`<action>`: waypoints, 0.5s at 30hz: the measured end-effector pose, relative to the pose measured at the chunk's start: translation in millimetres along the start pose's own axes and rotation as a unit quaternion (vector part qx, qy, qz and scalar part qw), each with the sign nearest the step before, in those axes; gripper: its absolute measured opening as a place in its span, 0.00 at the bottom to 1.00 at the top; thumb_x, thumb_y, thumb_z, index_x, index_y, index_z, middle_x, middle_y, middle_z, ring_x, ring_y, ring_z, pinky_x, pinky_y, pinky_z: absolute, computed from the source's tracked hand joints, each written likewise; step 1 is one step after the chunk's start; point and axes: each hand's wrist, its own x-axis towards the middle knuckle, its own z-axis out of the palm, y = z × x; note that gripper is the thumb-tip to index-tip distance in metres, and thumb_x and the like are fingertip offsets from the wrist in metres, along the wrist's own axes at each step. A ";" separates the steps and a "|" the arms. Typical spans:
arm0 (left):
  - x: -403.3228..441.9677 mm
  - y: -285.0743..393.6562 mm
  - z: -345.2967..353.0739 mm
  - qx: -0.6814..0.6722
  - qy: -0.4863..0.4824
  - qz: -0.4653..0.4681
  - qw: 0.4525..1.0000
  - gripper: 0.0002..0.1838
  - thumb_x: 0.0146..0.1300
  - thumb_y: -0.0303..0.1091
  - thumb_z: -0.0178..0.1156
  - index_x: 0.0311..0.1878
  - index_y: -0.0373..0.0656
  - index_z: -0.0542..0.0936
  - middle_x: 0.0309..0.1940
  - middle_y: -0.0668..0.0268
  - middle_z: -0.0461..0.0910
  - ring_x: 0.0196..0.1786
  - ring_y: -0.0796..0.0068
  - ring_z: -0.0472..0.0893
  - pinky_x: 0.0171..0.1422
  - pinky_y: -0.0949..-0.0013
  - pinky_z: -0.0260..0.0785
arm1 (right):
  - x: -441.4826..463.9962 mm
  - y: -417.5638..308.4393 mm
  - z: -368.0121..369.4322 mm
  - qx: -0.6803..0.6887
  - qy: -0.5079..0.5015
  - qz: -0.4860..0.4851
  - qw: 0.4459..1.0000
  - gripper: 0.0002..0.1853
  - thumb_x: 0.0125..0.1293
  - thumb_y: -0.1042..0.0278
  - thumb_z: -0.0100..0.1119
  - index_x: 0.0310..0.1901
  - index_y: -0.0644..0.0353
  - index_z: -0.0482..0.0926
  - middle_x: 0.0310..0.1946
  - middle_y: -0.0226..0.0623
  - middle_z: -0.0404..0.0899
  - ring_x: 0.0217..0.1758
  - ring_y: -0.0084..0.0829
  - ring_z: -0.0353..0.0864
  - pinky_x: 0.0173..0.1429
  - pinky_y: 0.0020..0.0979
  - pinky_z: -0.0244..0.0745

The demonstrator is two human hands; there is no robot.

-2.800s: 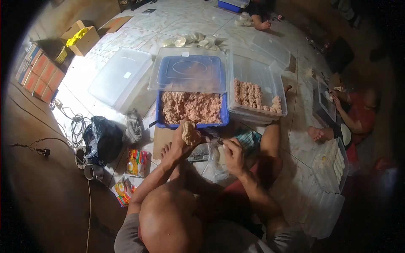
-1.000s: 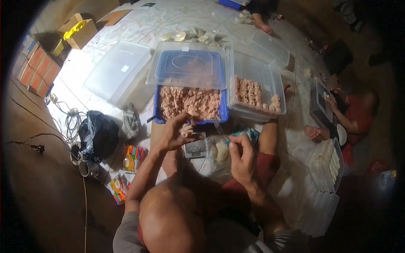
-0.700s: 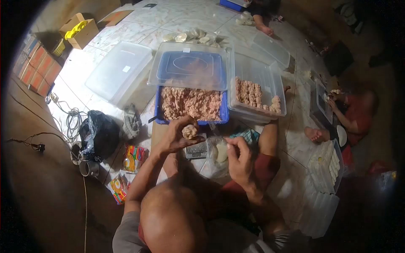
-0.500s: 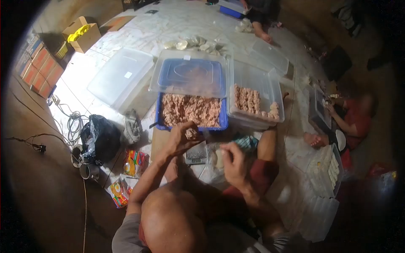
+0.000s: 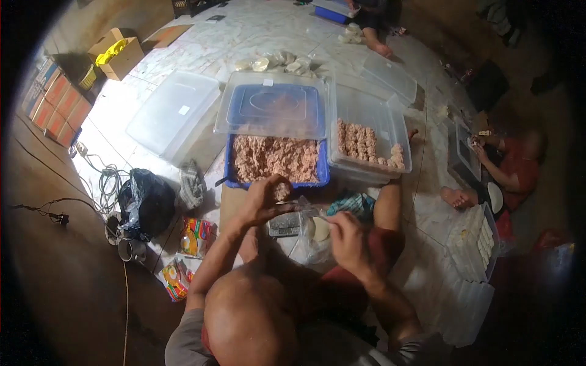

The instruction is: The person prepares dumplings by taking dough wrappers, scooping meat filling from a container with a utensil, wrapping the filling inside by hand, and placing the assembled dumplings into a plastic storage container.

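Taking the scale (image 5: 284, 224) as the middle of the clock, the left hand (image 5: 262, 204) is up around 11, fingers and thumb curled round a lump of mix (image 5: 281, 192). Blue tub (image 5: 324, 177) at 12 has a big load of loose pinkish mix (image 5: 274, 155) in it, so I'd call this well short of done. Right hand (image 5: 349, 241), between 3 and 4, has its fingertips pinched narrow on something thin and see-through (image 5: 311, 210). Between 1 and 2, the clear tub (image 5: 410, 155) already has rows of shaped lumps (image 5: 356, 140), so that batch looks partly through. As for what's hidden: the left fingers cover some of the lump, a lid (image 5: 271, 100) lies over the blue tub's far part, and that see-through bit could be a spoon or just plastic, can't tell.
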 end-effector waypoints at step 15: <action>-14.4 0.2 14.0 -0.076 -0.056 0.032 0.995 0.20 0.51 0.32 0.75 0.45 0.37 0.79 0.31 0.57 0.81 0.32 0.61 0.78 0.41 0.64 0.74 | 9.1 -26.8 3.1 0.046 -0.028 0.026 0.998 0.05 0.69 0.78 0.54 0.42 0.67 0.79 0.37 0.49 0.81 0.44 0.50 0.81 0.50 0.41 0.75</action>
